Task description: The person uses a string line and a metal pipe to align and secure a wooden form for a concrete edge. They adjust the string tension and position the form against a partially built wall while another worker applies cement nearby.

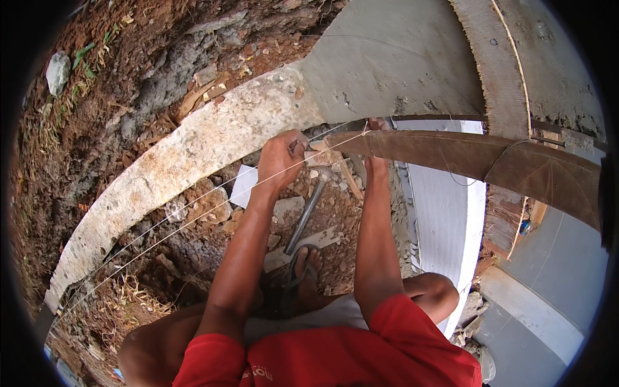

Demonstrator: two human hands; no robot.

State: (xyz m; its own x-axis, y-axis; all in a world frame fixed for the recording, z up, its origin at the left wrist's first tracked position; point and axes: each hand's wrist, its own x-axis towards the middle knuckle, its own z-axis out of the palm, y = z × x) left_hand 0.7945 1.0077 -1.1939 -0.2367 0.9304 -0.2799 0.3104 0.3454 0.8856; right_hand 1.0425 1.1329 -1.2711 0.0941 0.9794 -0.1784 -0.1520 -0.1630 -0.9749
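My left hand (pixel 282 160) is closed just left of the end of a long brown wooden board (pixel 445 151), beside two taut strings (pixel 213 209). What its curled fingers hold, if anything, I cannot make out. My right hand (pixel 376 166) reaches up from below and wraps round the board near that end, with its fingertips showing over the top edge. Part of that hand is hidden behind the wood. One string reaches the board close to my right fingers. Below my hands, a grey metal bar (pixel 305 216) lies on the rubble, its lower end near my sandalled foot (pixel 303 266).
A pale concrete beam (pixel 174 161) curves along the left, meeting a grey concrete surface (pixel 393 58) ahead. White paper (pixel 243 186) lies among stones. A white panel (pixel 445 193) stands right of my right arm. A rough plank (pixel 496 64) crosses the far right; reddish soil (pixel 109 122) rises left.
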